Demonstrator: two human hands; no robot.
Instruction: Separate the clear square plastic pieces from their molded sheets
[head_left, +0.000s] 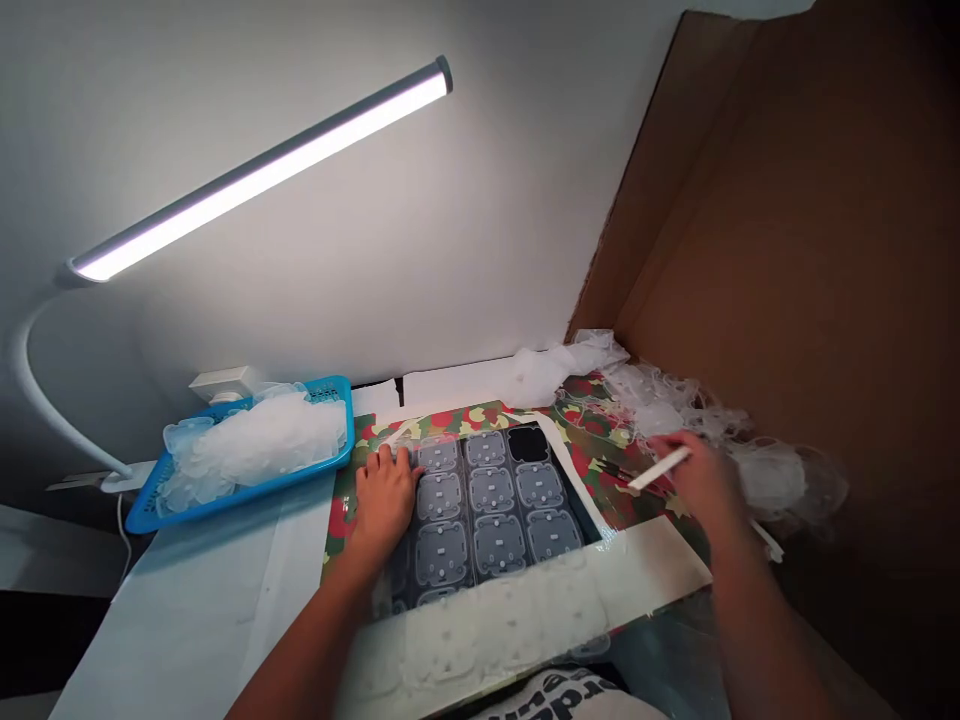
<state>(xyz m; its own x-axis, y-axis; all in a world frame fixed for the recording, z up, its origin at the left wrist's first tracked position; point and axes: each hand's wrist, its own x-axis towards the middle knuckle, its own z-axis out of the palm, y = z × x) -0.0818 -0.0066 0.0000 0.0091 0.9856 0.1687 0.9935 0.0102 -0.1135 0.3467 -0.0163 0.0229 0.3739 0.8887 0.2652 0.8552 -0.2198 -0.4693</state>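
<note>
My left hand (pixel 385 500) lies flat at the left edge of a clear plastic sheet (pixel 471 500) with rows of rounded-square pieces moulded in it. The sheet lies over a dark surface, and one piece-shaped opening at its far right corner shows black. My right hand (pixel 705 485), blurred by motion, is closed around a white stick-like tool (pixel 660 467) to the right of the sheet. The tool points left and its exact kind cannot be made out. Close by that hand is a heap of clear plastic scraps (pixel 667 405).
A blue basket (pixel 244 490) full of translucent pieces stands at left, under a lit bar lamp (pixel 262 170). A pale strip (pixel 645 565) crosses the front of the sheet. Camouflage-patterned covering (pixel 600 440) lies beneath. A cardboard wall (pixel 795 260) rises on the right.
</note>
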